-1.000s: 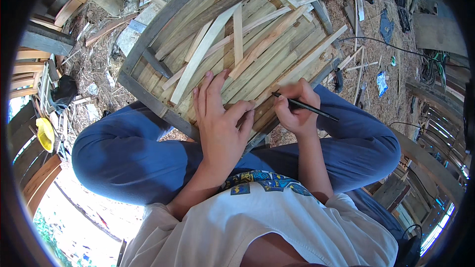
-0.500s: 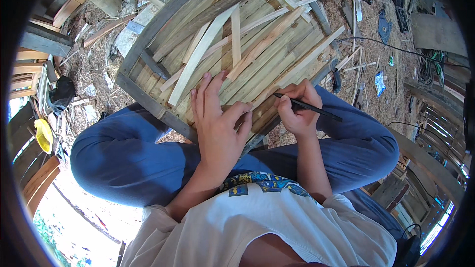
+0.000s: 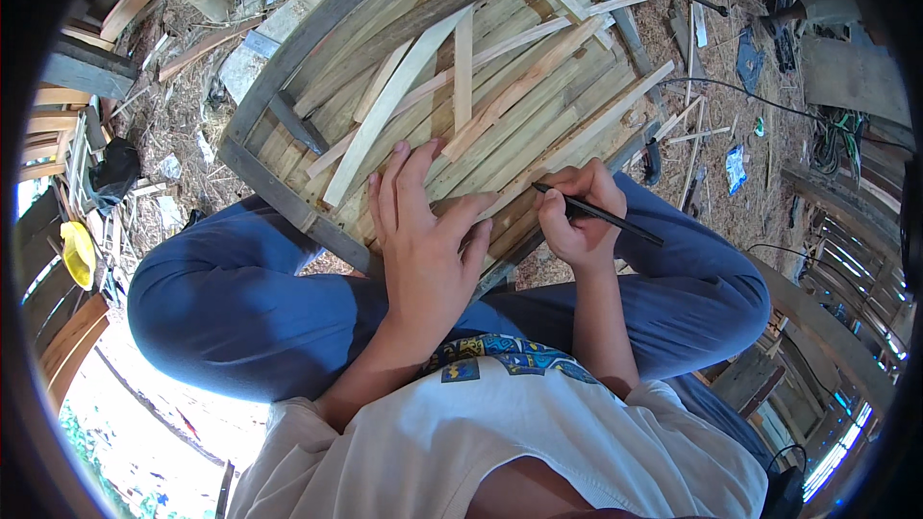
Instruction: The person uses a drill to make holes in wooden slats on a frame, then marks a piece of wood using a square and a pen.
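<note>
A slim black pen or pencil [image 3: 615,219] is pinched in my right hand [image 3: 585,216]. Its tip is close to a pale wooden strip [image 3: 601,123] lying aslant on a slatted wooden panel [image 3: 524,101]; I cannot tell whether it touches. My left hand [image 3: 423,240] rests on the panel's near part, fingers spread, with thumb and forefinger beside the strip's near end. Beyond the fingertips lie more loose strips, including a long pale one [image 3: 385,115] and a pinkish-brown one [image 3: 519,86]. A curved dark frame [image 3: 288,194] edges the panel, which sits against my crossed legs.
A curved dark beam [image 3: 433,29] lies across the panel's far part. Wood scraps and shavings litter the ground, with a blue-white packet [image 3: 735,169] and a black cable [image 3: 740,88] to the right. A yellow object [image 3: 79,255] is at left. Another person's arm [image 3: 793,12] shows at the far right.
The view has shifted slightly. My left forefinger has stretched out a little straighter along the strip; the right hand keeps its pinch on the pen or pencil almost in place.
</note>
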{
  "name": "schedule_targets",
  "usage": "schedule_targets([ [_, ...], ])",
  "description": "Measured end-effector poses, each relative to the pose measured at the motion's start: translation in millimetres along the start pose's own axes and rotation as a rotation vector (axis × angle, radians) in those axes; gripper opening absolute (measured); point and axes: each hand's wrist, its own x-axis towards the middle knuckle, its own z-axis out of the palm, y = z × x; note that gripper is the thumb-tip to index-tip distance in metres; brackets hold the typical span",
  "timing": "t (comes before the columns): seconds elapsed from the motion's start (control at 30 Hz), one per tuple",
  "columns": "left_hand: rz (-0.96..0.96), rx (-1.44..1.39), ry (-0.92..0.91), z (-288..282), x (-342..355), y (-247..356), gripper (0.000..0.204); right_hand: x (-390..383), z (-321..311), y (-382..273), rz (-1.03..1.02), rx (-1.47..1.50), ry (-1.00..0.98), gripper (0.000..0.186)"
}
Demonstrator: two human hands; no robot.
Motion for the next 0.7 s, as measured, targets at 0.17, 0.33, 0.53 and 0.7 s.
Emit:
schedule_targets([
  [0.17, -0.004, -0.009, 0.024, 1.3, 0.9, 0.7, 0.028, -0.1, 1.5, -0.6, 0.009, 0.002, 0.005, 0.025],
  [0.33, -0.003, -0.013, 0.015, 1.3, 1.8, 1.1, 0.027, -0.2, 1.3, 0.3, 0.018, -0.010, 0.013, 0.024],
  [0.53, 0.003, -0.012, 0.020, 1.2, 1.6, 0.6, 0.028, -0.9, 1.7, 0.7, 0.020, -0.021, 0.013, 0.024],
  [0.7, 0.003, -0.005, 0.014, 1.6, 1.3, 0.5, 0.028, 0.5, 0.9, -1.4, 0.007, -0.036, -0.005, 0.024],
])
